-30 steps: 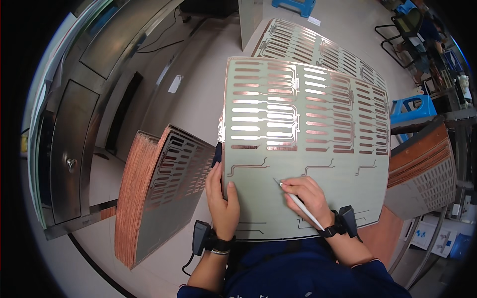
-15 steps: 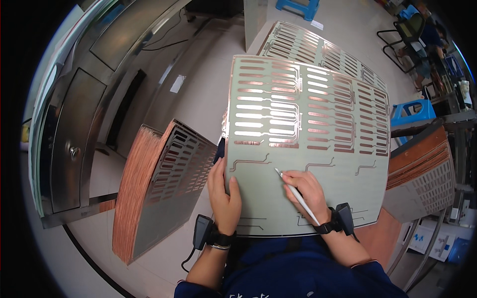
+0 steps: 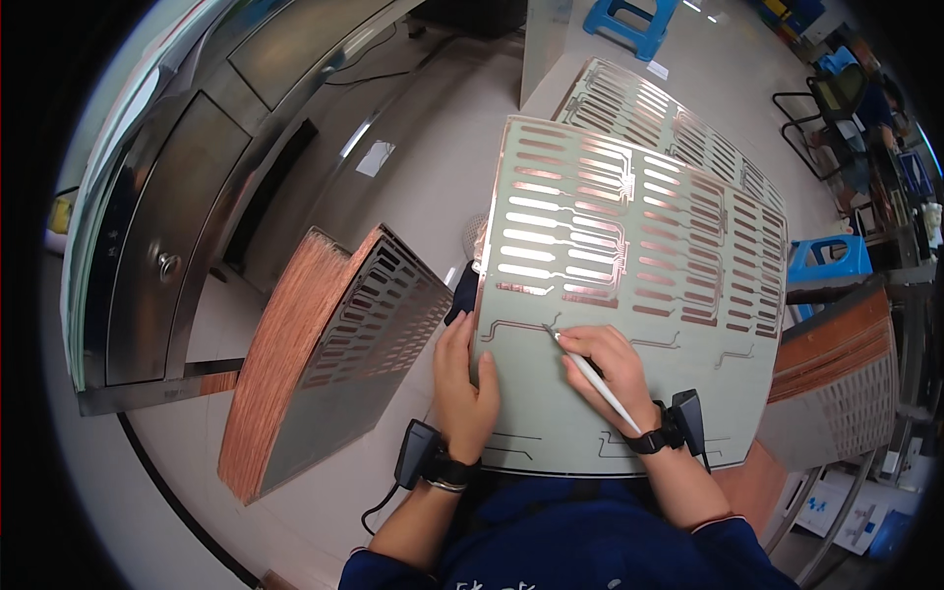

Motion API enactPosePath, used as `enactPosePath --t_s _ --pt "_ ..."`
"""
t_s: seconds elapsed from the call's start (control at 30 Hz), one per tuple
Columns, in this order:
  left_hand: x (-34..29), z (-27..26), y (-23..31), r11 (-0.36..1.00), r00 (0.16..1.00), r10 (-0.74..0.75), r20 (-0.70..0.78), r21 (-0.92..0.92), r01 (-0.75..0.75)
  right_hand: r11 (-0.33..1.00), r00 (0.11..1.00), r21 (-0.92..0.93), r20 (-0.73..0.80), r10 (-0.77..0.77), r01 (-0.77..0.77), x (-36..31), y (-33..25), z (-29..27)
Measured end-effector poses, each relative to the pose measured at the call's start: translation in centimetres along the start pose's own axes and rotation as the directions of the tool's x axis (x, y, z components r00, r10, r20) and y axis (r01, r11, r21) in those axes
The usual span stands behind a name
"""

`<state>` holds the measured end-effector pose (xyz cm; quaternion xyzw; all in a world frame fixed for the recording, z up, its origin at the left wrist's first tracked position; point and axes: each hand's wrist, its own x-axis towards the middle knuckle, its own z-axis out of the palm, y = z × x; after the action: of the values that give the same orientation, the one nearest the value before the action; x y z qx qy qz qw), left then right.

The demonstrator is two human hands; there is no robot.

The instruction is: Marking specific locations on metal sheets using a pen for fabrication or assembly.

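Observation:
A large pale green circuit board panel [image 3: 551, 393] with rows of copper strips and thin traces lies tilted before me, its near edge against my body. My left hand [image 3: 464, 393] holds the panel's left edge, thumb on the face and fingers along the side. In my right hand [image 3: 610, 374] is a slim white pen-shaped tool [image 3: 602, 385], pinched like a pen. Its narrow metal tip is at the right part of a stepped copper trace [image 3: 516, 324]. Whether it touches the surface I cannot tell. Both wrists wear black straps with small black boxes.
A thick stack of copper-edged panels [image 3: 295, 364] leans at left beside a metal cabinet [image 3: 172, 256]. Another patterned panel [image 3: 678, 118] lies beyond mine. More stacked panels [image 3: 836, 374] stand at right. Blue stools [image 3: 634, 25] and a dark chair [image 3: 826, 113] are farther off.
The tool's tip has moved from plain green surface up to the left stepped trace. The whole view has shifted, so the panel appears farther right. My left hand keeps its hold on the edge.

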<state>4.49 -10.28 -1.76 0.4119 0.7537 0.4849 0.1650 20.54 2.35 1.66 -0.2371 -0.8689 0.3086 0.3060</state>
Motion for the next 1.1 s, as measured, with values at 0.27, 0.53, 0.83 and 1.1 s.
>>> enactPosePath --t_s 0.27,0.53,0.83,1.1 --pt "0.2 0.1 0.2 1.000 1.000 -0.019 -0.020 -0.006 0.019 1.000 0.999 -0.015 -0.036 0.016 -0.017 0.5 0.2 0.6" --pt "0.2 0.0 0.0 1.000 1.000 -0.024 -0.004 -0.002 0.024 0.998 0.999 0.050 0.012 0.033 -0.033 -0.1 0.2 -0.5" --pt "0.0 0.2 -0.5 1.000 0.999 -0.001 -0.048 0.016 0.002 0.887 0.738 0.155 -0.503 0.450 -0.435 -9.6 4.2 -8.7" --pt "0.1 0.4 -0.7 1.000 0.998 0.004 -0.063 0.028 -0.002 0.614 0.308 -0.030 -0.883 0.353 -0.789 -22.7 8.2 -16.7"
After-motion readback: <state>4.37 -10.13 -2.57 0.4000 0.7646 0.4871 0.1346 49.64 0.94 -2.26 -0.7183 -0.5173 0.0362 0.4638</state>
